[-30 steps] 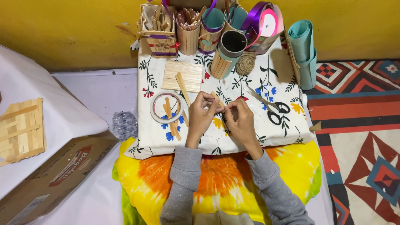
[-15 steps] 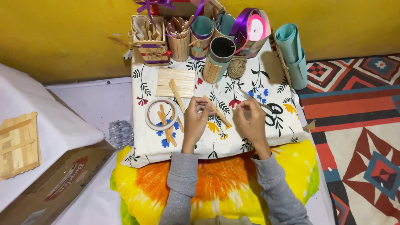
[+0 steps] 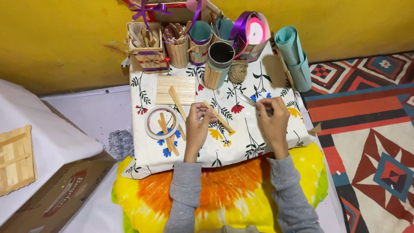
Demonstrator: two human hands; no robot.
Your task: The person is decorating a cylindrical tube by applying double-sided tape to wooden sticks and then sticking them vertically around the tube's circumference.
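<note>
My left hand [image 3: 197, 126] rests on the floral cloth [image 3: 276, 82] with its fingers curled on a flat wooden craft stick [image 3: 221, 118] that lies diagonally. Off to the right, my right hand [image 3: 273, 121] is closed over a pair of scissors [image 3: 247, 99]; only the metal blades show past the fingers, pointing up-left. Left of my left hand lies a white tape ring [image 3: 150, 129] with loose wooden sticks [image 3: 165, 131] across it. Behind it sits a flat panel of joined sticks [image 3: 164, 89].
Stick-clad cups and a small crate [image 3: 145, 45] line the back by the yellow wall, with a twine ball [image 3: 238, 71], ribbon spools [image 3: 255, 31] and rolled teal paper [image 3: 293, 51]. A cardboard box [image 3: 60, 196] and a stick panel [image 3: 15, 160] are on the left, and a patterned rug [image 3: 375, 142] lies on the right.
My right hand left the stick and moved right onto the scissors. My left hand stayed on the stick. The view shifted slightly.
</note>
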